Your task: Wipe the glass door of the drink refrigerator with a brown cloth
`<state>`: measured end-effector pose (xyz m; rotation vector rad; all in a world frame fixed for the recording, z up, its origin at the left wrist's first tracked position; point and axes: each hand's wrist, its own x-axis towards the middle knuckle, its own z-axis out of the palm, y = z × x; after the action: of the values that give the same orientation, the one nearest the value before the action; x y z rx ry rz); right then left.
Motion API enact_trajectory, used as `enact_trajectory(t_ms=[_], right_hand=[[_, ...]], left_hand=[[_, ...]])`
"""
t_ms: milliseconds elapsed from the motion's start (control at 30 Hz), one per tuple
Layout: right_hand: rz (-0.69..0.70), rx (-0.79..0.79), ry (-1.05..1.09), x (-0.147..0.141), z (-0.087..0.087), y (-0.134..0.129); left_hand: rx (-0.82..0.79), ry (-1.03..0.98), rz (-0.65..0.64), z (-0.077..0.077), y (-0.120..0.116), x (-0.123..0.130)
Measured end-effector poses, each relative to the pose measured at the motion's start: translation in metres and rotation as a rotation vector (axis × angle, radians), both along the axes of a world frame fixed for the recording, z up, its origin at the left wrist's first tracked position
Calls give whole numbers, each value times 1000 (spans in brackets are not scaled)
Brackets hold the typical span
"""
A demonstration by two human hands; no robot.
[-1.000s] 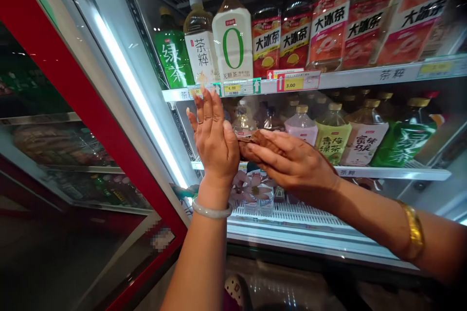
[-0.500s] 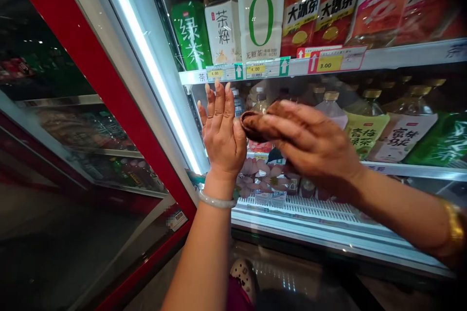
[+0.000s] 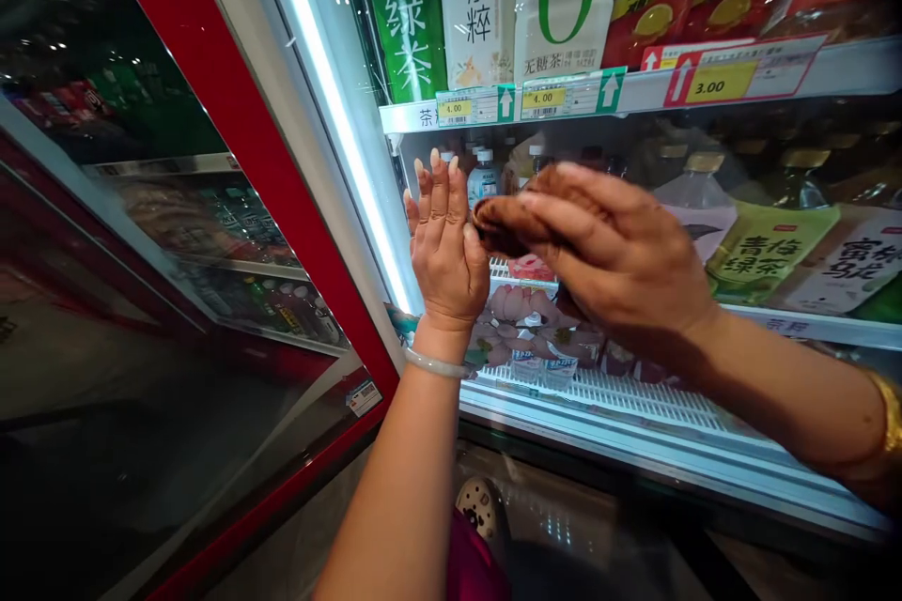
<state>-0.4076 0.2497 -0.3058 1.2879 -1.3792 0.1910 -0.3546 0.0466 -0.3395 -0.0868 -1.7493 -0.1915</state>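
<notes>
Cloth [image 3: 499, 218] is bunching inside the right hand [image 3: 624, 254], that grip clamping on it; just left of the grip, the left hand [image 3: 451, 255] is lying flat, open. Work is seemingly continuing; what remains isn't showing.

Head-worn view, forward and down

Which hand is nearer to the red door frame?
Left. The left hand, open, is right of the red door frame, apart from it; the right hand, holding the brown cloth, is farther right.
</notes>
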Motion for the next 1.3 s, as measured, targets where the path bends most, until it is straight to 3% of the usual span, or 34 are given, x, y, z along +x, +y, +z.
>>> enact_trajectory(t_ms=[100, 200, 300, 433, 533, 667, 733, 833, 967, 1067, 1167, 1300], right_hand=[[20, -77, -151, 0, 6, -20], [92, -9, -92, 5, -14, -39], [130, 129, -30, 7, -32, -37], [122, 41, -121, 4, -14, -33], [62, -74, -189, 5, -3, -56], [22, -42, 4, 13, -28, -77], [34, 24, 57, 16, -41, -64], [19, 84, -6, 11, -41, -21], [-10, -140, -93, 1, -36, 32], [-49, -201, -89, -1, -51, 53], [-70, -151, -93, -6, -62, 70], [-87, -201, -92, -14, -53, 99]], left_hand=[[23, 13, -1, -3, -6, 4], [30, 29, -11, -7, -15, 9], [23, 18, -22, -13, -22, 12], [34, -3, -10, -20, -26, 12], [73, 4, -12, -22, -29, 11], [120, 45, -28, -28, -30, 12], [125, 53, -27, -32, -23, 11], [72, -4, -32, -36, 3, 5], [16, -64, -45, -32, 56, -7], [-30, -80, -107, -27, 90, -14], [-60, -59, -175, -26, 109, -20], [-71, -51, -156, -25, 123, -28]])
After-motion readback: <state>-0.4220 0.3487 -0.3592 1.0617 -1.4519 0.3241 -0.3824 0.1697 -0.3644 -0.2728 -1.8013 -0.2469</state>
